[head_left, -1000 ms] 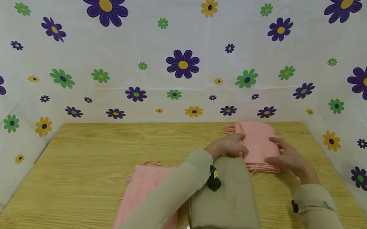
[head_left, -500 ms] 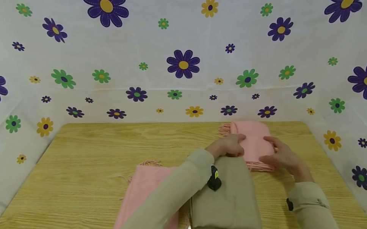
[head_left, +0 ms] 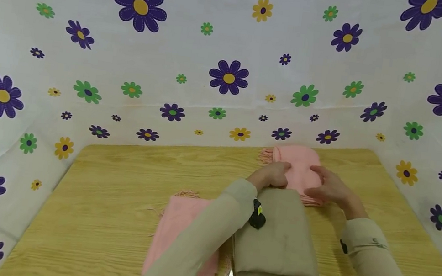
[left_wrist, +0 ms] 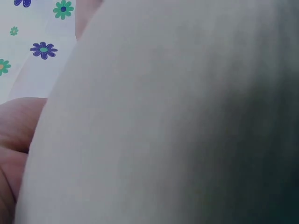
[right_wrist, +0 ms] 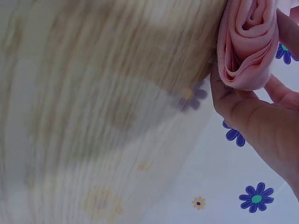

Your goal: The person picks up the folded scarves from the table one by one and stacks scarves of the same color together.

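At the back right of the table lies a folded pink scarf (head_left: pixel 301 171) with fringe on its left side. My left hand (head_left: pixel 272 174) grips its left edge. From the right, my right hand (head_left: pixel 333 186) holds the opposite side. In the right wrist view, the scarf's rolled layers (right_wrist: pixel 247 46) sit between the thumb and fingers of that hand. A sleeve (left_wrist: pixel 140 116) covers most of the left wrist view and hides the left fingertips. Just in front of the scarf is a folded beige cloth (head_left: pixel 278 246), partly under the left forearm.
A second folded pink scarf (head_left: pixel 173 224) with loose fringe lies left of the beige cloth, partly behind the left sleeve. The wooden table (head_left: pixel 105 206) is backed by a white sheet (head_left: pixel 190 47) printed with flowers, which also rises along both sides.
Both hands stay on the far pink scarf, which has slid left a little, closer to the left hand. The right hand has moved left with it. The head view has shifted slightly.
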Motion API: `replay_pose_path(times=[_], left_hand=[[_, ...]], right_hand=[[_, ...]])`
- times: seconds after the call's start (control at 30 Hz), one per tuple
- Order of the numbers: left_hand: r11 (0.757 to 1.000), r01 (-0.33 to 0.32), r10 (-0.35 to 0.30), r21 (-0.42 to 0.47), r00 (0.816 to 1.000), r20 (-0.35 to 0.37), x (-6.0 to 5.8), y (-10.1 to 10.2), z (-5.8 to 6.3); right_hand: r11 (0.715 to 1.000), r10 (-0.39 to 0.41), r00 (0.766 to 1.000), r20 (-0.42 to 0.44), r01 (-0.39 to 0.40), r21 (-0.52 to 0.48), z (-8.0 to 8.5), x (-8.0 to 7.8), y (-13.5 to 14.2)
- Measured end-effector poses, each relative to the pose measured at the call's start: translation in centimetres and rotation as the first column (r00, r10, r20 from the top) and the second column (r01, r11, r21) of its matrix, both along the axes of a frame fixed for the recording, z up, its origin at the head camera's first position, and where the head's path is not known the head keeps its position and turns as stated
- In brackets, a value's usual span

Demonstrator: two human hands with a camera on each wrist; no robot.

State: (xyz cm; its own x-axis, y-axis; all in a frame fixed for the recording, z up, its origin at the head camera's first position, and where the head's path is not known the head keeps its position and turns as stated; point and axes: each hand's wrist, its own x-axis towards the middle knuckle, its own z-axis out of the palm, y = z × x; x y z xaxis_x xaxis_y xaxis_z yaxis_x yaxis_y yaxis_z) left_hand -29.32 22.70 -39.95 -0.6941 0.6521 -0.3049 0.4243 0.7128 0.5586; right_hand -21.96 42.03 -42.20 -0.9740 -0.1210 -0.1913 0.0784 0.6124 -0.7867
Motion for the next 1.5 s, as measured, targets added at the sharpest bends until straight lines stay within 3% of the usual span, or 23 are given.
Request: replay_pose_path(times=[0.53,0.9,1.33,1.5], left_hand=[[0.998,-0.061,0.061,-0.003,0.998,-0.009,0.1,-2.3,0.1],[0.995,-0.099,0.099,-0.004,0.995,0.015,0.0,-4.2,0.5],[0.998,0.060,-0.059,-0.014,0.997,0.046,-1.4,-6.7,0.9],[0.997,0.079,-0.079,-0.016,0.997,0.027,-1.7,-7.8,0.3]], right_hand=[[0.991,0.075,0.996,-0.042,-0.070,0.115,0.5,-1.0,-2.4],[0.992,0.123,0.992,0.000,-0.123,0.029,0.7,-1.3,-4.2],[0.988,0.118,0.993,0.013,-0.119,0.102,1.0,-2.3,-4.7],[0.984,0.121,0.990,-0.066,-0.111,0.142,0.7,-2.5,-5.4]])
